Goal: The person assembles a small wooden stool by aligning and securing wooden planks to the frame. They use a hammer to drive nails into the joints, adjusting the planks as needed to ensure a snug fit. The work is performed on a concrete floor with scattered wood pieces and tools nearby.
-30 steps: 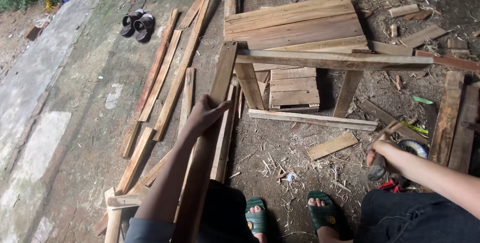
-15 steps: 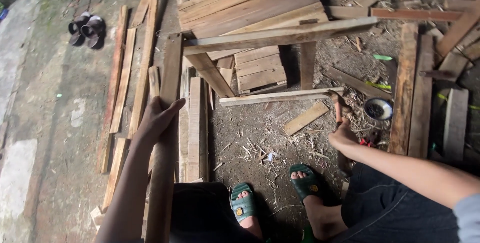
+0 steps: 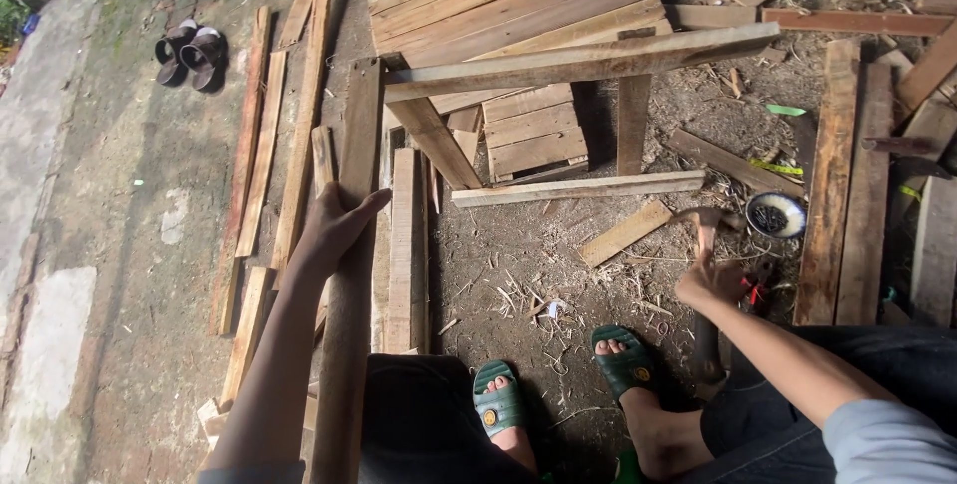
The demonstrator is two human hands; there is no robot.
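Observation:
My left hand (image 3: 334,228) rests flat on a long wooden plank (image 3: 351,275) that runs from my lap away across the ground, fingers spread over its top. My right hand (image 3: 710,283) is closed around the wooden handle of a hammer (image 3: 706,229), whose head points away from me above the dirt. A partly built wooden frame (image 3: 568,65) of boards and legs stands just beyond both hands. My feet in green sandals (image 3: 498,399) are planted between the hands.
Loose planks (image 3: 261,155) lie in rows at left and more boards (image 3: 847,175) at right. A small round tin (image 3: 776,214) sits near the hammer. A pair of dark sandals (image 3: 189,55) lies on the concrete at upper left. Wood scraps litter the dirt.
The view has shifted right and down. My right hand has taken hold of the hammer and lifted it off the ground. My left hand stays on the long plank.

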